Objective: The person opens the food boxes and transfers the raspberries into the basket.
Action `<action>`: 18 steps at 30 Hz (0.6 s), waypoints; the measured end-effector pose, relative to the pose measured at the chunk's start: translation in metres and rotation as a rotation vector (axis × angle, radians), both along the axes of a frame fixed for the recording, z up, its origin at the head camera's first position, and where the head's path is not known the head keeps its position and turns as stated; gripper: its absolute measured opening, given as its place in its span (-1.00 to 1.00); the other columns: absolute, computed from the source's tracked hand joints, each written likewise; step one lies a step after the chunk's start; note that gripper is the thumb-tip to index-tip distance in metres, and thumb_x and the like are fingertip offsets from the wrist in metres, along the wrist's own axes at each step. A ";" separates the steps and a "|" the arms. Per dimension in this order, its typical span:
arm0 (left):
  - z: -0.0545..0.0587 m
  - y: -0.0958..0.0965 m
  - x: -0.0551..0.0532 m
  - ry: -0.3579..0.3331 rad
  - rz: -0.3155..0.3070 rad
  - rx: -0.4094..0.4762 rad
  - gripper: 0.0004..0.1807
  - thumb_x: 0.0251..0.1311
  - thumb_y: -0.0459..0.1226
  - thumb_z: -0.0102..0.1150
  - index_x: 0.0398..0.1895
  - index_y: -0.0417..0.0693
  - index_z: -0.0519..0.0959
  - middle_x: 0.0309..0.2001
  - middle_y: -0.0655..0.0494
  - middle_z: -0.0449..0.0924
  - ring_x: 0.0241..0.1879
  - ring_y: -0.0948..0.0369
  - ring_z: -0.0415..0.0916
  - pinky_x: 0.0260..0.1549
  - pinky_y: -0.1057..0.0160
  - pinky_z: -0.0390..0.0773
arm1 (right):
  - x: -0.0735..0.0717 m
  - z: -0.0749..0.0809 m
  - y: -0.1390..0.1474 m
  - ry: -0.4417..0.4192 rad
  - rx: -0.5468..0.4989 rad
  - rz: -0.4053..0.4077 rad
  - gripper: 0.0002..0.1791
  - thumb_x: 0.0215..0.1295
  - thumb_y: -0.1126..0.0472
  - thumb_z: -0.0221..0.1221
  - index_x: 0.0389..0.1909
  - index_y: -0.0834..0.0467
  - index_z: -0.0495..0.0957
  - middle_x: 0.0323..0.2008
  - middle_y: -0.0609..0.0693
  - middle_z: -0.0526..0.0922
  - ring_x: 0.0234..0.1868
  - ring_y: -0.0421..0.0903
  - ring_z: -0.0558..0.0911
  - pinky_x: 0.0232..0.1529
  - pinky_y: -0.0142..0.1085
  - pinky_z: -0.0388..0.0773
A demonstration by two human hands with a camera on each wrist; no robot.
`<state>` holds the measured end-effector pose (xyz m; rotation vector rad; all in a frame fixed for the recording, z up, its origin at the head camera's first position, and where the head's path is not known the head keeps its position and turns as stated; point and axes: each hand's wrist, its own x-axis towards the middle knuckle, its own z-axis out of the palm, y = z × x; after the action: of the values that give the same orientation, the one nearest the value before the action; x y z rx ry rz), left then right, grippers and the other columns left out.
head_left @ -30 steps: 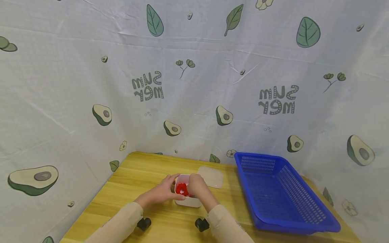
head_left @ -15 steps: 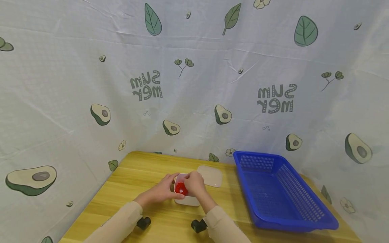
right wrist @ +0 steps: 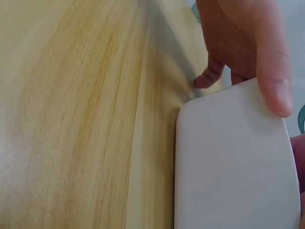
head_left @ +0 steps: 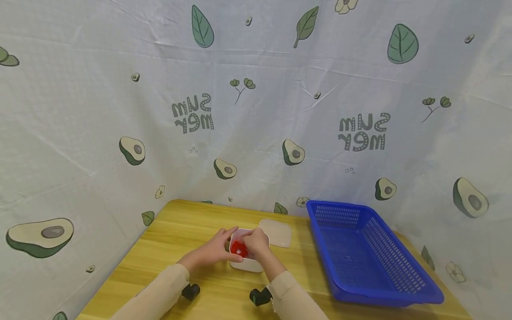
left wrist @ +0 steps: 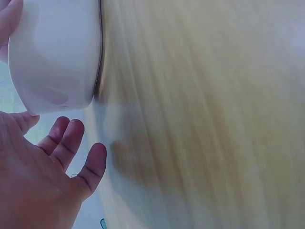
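Note:
My left hand grips the left side of a white plastic food box. Its thumb lies over the near rim in the right wrist view. The left wrist view shows the palm of the left hand beside the box, with lower fingers spread near the table. Inside the box, toward the left, lies a red flower-shaped piece with a white middle. My right hand reaches over the near right rim, its fingers down inside the box. I cannot tell whether they pinch anything.
A pale translucent lid lies flat on the wooden table, behind and right of the box. To the right stands a large blue plastic basket. A printed white curtain hangs behind the table.
My right hand has shifted slightly left inside the box, showing more of its right rim. My left hand keeps its grip in the same place. The red piece has barely moved.

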<state>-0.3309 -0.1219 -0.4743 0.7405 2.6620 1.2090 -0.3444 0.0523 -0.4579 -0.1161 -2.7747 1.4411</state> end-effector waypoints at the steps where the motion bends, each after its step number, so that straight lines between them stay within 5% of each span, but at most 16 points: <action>1: 0.000 0.000 0.000 0.006 0.002 -0.006 0.18 0.01 0.23 0.41 0.60 -0.05 0.06 0.06 0.02 0.32 0.06 0.15 0.38 0.08 0.10 0.58 | 0.000 0.000 0.000 -0.011 -0.012 -0.001 -0.77 0.15 0.21 0.39 -0.25 0.29 0.73 -0.33 0.10 0.70 -0.40 -0.05 0.62 -0.33 -0.22 0.70; 18: 0.003 -0.002 0.000 0.012 0.012 -0.036 0.16 0.01 0.22 0.43 0.58 -0.05 0.11 -0.07 0.07 0.30 -0.10 0.18 0.36 -0.10 0.17 0.50 | 0.002 0.002 0.001 -0.073 -0.086 0.011 -0.83 0.05 0.35 0.40 -0.31 0.31 0.72 -0.31 0.10 0.67 -0.36 -0.02 0.59 -0.29 -0.23 0.69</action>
<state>-0.3304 -0.1243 -0.4716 0.7300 2.6943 1.1592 -0.3429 0.0528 -0.4560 -0.1575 -2.7740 1.5914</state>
